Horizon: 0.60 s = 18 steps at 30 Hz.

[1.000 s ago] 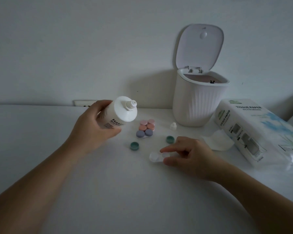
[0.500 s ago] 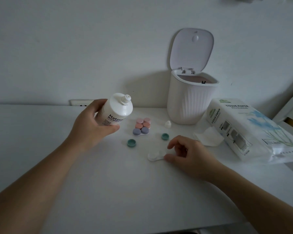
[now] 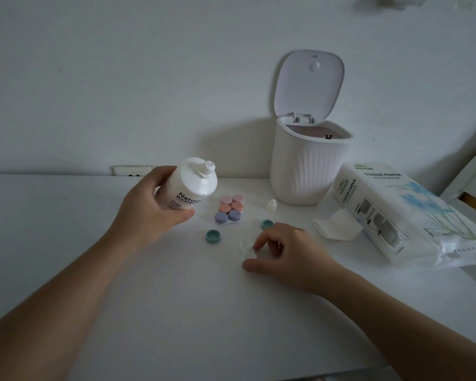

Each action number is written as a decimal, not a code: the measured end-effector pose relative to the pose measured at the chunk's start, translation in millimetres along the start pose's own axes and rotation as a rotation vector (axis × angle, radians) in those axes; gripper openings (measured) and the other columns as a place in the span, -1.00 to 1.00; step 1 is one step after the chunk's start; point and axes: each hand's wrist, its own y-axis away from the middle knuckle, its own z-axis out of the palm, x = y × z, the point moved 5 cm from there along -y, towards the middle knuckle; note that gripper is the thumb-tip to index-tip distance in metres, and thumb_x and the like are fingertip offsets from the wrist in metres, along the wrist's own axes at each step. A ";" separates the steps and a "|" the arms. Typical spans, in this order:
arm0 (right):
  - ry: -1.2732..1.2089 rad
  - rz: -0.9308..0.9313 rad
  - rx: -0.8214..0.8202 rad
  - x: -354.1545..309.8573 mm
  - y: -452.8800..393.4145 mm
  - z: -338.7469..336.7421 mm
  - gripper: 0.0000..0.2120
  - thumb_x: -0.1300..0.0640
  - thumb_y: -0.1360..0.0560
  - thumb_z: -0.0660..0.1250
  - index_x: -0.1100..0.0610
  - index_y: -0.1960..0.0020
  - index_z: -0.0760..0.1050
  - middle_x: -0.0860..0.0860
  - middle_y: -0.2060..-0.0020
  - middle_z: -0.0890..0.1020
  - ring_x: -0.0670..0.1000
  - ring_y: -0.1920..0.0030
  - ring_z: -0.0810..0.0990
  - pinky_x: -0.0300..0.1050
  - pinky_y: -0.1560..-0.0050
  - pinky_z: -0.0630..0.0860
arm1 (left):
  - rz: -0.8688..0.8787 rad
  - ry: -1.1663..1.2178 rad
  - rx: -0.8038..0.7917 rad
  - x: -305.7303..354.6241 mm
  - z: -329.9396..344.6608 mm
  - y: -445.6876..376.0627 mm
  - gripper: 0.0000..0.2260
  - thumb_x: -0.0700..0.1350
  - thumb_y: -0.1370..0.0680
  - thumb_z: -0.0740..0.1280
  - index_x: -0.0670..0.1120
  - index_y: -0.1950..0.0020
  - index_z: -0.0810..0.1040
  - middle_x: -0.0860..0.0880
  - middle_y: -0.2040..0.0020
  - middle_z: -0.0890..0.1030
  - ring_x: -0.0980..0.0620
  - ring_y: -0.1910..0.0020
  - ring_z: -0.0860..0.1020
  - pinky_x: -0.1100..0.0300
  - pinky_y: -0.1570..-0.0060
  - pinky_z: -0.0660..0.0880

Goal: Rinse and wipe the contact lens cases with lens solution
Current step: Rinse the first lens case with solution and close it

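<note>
Left hand [image 3: 146, 213] grips "Natou…" solution bottle [image 3: 188, 185]; right hand [image 3: 289, 257] pinches clear lens case [image 3: 246, 250]; pack [image 3: 401, 213] reads "TISSUE PAPER".

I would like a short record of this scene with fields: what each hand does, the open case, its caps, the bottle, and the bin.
left hand: grips the solution bottle, tilted, nozzle uncapped
right hand: pinches the clear lens case on the table
teal caps: two, off, lying on the table
closed cases: three, pink, orange, purple
bin: lid up
tissue pack: one sheet sticking out
</note>
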 end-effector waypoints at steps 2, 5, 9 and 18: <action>0.014 -0.014 -0.017 -7.1 -1.3 3.1 -0.45 -0.51 -0.17 0.30 -0.14 0.06 0.56 -0.13 0.30 0.48 -0.13 0.29 0.45 -0.22 0.31 0.37 | 0.003 -0.005 -0.002 0.0 0.2 0.1 -0.45 -0.20 -0.32 0.61 0.22 -0.16 0.51 0.35 -0.08 0.59 0.43 -0.05 0.52 0.63 0.12 0.32; 0.026 -0.037 -0.031 -13.3 -0.2 7.3 -0.44 -0.50 -0.18 0.29 -0.15 0.00 0.57 -0.14 0.26 0.50 -0.14 0.25 0.47 -0.25 0.28 0.39 | 0.005 -0.001 -0.007 0.2 0.4 0.0 -0.44 -0.22 -0.32 0.61 0.23 -0.16 0.51 0.35 -0.08 0.59 0.44 -0.06 0.51 0.63 0.11 0.32; -0.010 -0.050 -0.001 -11.0 5.0 5.7 -0.45 -0.46 -0.21 0.29 -0.17 -0.05 0.59 -0.15 0.20 0.52 -0.16 0.16 0.49 -0.19 0.16 0.49 | 0.018 -0.008 -0.005 1.2 0.6 0.1 -0.43 -0.23 -0.32 0.61 0.20 -0.19 0.51 0.32 -0.09 0.61 0.48 -0.05 0.50 0.64 0.11 0.32; -0.082 -0.075 0.008 -6.3 1.1 -3.0 -0.69 -0.27 -0.38 0.40 -0.16 -0.04 0.66 -0.21 0.24 0.56 -0.21 0.18 0.52 -0.35 0.25 0.40 | 0.059 -0.040 -0.001 5.8 2.7 3.2 -0.40 -0.24 -0.31 0.62 0.23 -0.19 0.50 0.38 -0.09 0.59 0.51 -0.06 0.49 0.64 0.07 0.31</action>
